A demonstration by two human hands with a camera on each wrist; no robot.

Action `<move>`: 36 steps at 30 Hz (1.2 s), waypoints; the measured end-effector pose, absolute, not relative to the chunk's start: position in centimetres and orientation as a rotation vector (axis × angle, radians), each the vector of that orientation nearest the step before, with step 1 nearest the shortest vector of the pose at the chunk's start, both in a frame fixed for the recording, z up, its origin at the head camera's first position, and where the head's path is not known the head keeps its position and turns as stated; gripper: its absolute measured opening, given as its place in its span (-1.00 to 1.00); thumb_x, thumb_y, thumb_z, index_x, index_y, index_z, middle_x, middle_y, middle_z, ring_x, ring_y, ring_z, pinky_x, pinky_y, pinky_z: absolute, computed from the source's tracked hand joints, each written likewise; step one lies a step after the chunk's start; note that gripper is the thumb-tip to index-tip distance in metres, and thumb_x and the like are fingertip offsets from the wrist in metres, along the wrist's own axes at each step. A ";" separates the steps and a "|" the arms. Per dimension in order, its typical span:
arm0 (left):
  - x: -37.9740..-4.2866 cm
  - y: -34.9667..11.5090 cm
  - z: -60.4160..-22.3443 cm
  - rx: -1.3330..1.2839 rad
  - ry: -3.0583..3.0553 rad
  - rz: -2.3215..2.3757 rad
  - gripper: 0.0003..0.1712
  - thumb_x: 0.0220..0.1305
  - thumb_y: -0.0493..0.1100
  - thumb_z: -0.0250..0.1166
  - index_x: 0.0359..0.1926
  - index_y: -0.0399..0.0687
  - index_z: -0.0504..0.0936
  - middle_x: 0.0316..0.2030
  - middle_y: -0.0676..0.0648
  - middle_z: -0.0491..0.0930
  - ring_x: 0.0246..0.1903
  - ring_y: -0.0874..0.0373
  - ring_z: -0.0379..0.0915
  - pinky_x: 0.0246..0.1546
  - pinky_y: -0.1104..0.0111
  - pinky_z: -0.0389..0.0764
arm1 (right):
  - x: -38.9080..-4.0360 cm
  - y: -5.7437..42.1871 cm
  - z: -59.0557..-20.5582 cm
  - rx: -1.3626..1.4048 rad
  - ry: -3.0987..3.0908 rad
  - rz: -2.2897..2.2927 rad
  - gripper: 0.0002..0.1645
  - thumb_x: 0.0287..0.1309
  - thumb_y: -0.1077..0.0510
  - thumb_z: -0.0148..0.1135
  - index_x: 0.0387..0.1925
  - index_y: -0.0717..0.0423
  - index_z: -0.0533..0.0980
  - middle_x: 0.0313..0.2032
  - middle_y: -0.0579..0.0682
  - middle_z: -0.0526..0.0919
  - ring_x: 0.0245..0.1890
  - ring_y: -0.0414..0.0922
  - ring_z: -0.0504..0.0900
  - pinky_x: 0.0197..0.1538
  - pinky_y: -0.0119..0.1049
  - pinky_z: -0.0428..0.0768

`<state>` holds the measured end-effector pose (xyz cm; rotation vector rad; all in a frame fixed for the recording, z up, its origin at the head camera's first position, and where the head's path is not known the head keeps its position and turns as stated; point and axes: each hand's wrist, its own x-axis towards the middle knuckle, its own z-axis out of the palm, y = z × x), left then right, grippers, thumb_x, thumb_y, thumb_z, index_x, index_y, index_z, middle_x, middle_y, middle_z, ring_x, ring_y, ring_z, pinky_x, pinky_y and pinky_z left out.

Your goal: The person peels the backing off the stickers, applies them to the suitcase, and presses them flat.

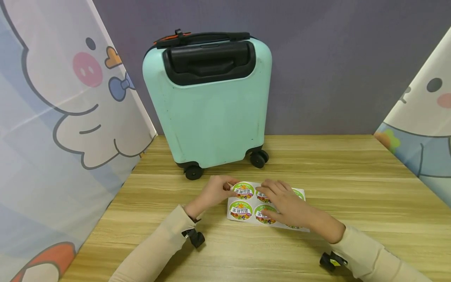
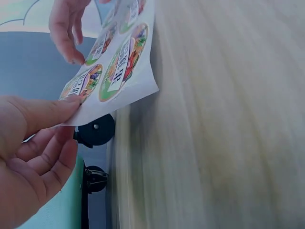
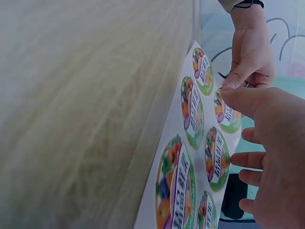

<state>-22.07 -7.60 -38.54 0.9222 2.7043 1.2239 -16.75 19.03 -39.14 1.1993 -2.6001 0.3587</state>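
Note:
A white sheet of round fruit stickers (image 1: 241, 210), green, white and multicoloured, lies over the wooden table in the head view. My left hand (image 1: 213, 194) pinches its far left corner; in the left wrist view the thumb (image 2: 55, 110) presses on top and the fingers are curled beneath. That corner is raised off the tabletop. Over the middle and right of the sheet is my right hand (image 1: 290, 203), its fingers spread and partly covering several stickers. In the right wrist view, the fingers (image 3: 250, 160) of the right hand are extended beside the sheet's edge.
A mint-green suitcase (image 1: 218, 117) with black trim stands upright behind the sheet, its black wheels (image 1: 258, 158) on the wooden table (image 1: 352, 176). A grey wall (image 1: 324, 70) rises behind. Cartoon-printed cloths (image 1: 42, 129) hang at both sides.

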 end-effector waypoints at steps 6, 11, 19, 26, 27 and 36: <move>-21.9 -7.4 -38.1 0.881 2.661 1.362 -0.61 0.10 -0.31 0.50 0.00 -0.22 0.73 -0.19 -0.13 0.73 -0.37 0.22 0.62 -0.41 0.47 0.61 | -17.1 18.7 -38.9 1.188 -2.517 0.350 -0.25 0.13 0.05 0.43 0.28 0.24 0.37 0.19 0.16 0.43 0.27 0.14 0.34 0.27 0.17 0.31; -21.9 -7.2 -37.9 0.842 2.574 1.495 -0.60 0.09 -0.33 0.51 0.00 -0.25 0.72 -0.17 -0.16 0.73 -0.36 0.19 0.66 -0.38 0.44 0.65 | -17.2 18.5 -38.6 1.165 -2.462 0.349 -0.22 0.10 0.07 0.46 0.29 0.24 0.37 0.17 0.14 0.44 0.24 0.13 0.37 0.23 0.17 0.35; -21.7 -7.0 -37.5 0.848 2.435 1.628 -0.62 0.13 -0.38 0.46 0.01 -0.34 0.70 -0.16 -0.24 0.73 -0.33 0.08 0.70 -0.34 0.41 0.66 | -17.4 18.0 -38.2 1.141 -2.401 0.342 -0.32 0.15 0.07 0.42 0.24 0.25 0.42 0.09 0.13 0.47 0.15 0.13 0.43 0.22 0.14 0.37; -21.6 -6.9 -37.3 0.845 2.325 1.701 -0.61 0.18 -0.41 0.40 0.05 -0.41 0.65 -0.09 -0.30 0.69 -0.24 0.01 0.69 -0.24 0.38 0.67 | -17.8 17.6 -38.2 1.083 -2.342 0.360 -0.38 0.10 0.09 0.43 0.16 0.25 0.49 0.02 0.12 0.53 0.09 0.11 0.47 0.10 0.12 0.44; -21.6 -6.8 -37.3 0.843 2.314 1.706 -0.61 0.19 -0.41 0.39 0.06 -0.42 0.64 -0.08 -0.31 0.69 -0.22 -0.01 0.69 -0.23 0.38 0.67 | -17.8 17.5 -38.2 1.075 -2.336 0.368 -0.38 0.08 0.10 0.44 0.15 0.25 0.49 0.01 0.11 0.53 0.08 0.11 0.47 0.09 0.11 0.44; -21.2 -6.5 -36.9 0.801 2.197 1.778 -0.63 0.26 -0.43 0.32 0.09 -0.47 0.60 -0.04 -0.35 0.66 -0.12 -0.06 0.67 -0.12 0.32 0.66 | -18.3 17.3 -38.1 1.048 -2.243 0.401 -0.42 0.02 0.14 0.46 0.08 0.24 0.53 -0.08 0.10 0.54 -0.01 0.10 0.49 0.05 0.07 0.46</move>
